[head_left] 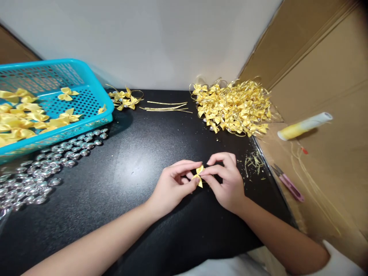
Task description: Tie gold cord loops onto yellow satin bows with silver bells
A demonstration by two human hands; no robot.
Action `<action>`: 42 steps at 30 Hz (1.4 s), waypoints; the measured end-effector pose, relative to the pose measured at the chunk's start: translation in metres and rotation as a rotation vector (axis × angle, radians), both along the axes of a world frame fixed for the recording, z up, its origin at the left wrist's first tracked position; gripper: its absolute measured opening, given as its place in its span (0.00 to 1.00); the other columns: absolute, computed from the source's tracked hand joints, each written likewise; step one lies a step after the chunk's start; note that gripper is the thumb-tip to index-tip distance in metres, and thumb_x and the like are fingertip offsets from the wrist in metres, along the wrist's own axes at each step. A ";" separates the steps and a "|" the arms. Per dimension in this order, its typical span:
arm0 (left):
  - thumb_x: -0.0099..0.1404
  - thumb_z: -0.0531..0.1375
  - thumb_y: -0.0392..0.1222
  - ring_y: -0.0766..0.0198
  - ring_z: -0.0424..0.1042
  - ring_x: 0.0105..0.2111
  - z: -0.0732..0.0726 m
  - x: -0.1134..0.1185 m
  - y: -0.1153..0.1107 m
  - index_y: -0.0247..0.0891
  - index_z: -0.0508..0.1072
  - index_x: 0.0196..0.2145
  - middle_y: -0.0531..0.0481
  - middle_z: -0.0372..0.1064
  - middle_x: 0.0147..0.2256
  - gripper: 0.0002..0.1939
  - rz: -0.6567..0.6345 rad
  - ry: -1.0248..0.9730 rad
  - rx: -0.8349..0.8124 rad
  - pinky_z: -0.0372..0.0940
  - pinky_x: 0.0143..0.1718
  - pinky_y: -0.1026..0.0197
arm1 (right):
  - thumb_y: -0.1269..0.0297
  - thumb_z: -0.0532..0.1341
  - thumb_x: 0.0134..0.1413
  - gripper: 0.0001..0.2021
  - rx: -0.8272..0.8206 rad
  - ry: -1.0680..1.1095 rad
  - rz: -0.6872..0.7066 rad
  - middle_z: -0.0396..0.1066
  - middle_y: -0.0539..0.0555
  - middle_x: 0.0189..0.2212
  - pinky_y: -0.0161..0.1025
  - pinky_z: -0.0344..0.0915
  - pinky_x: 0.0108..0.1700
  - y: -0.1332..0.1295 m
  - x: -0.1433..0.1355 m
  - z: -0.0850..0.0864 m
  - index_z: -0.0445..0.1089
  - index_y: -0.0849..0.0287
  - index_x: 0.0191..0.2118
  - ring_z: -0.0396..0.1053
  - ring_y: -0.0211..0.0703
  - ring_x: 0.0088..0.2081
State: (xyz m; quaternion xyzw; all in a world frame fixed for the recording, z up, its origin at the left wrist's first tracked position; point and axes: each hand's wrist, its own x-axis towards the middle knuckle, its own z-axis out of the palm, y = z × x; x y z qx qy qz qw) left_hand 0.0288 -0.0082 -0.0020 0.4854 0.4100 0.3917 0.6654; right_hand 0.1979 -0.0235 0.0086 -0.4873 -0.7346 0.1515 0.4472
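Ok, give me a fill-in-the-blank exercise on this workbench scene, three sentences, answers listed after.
1. Both hands, left hand and right hand, pinch one small ____ satin ribbon bow between their fingers.
2. The turquoise perforated plastic basket sits at the table's far ____ side.
3. The shiny silver beads lie spread on the ____ tabletop.

Missing words: yellow; left; black
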 end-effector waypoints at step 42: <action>0.66 0.56 0.40 0.45 0.68 0.48 0.033 -0.120 0.014 0.37 0.77 0.44 0.37 0.71 0.52 0.13 0.307 1.588 0.811 0.63 0.49 0.45 | 0.57 0.71 0.48 0.11 -0.659 0.762 0.067 0.79 0.56 0.25 0.35 0.75 0.22 -0.012 0.003 0.009 0.77 0.58 0.33 0.76 0.43 0.21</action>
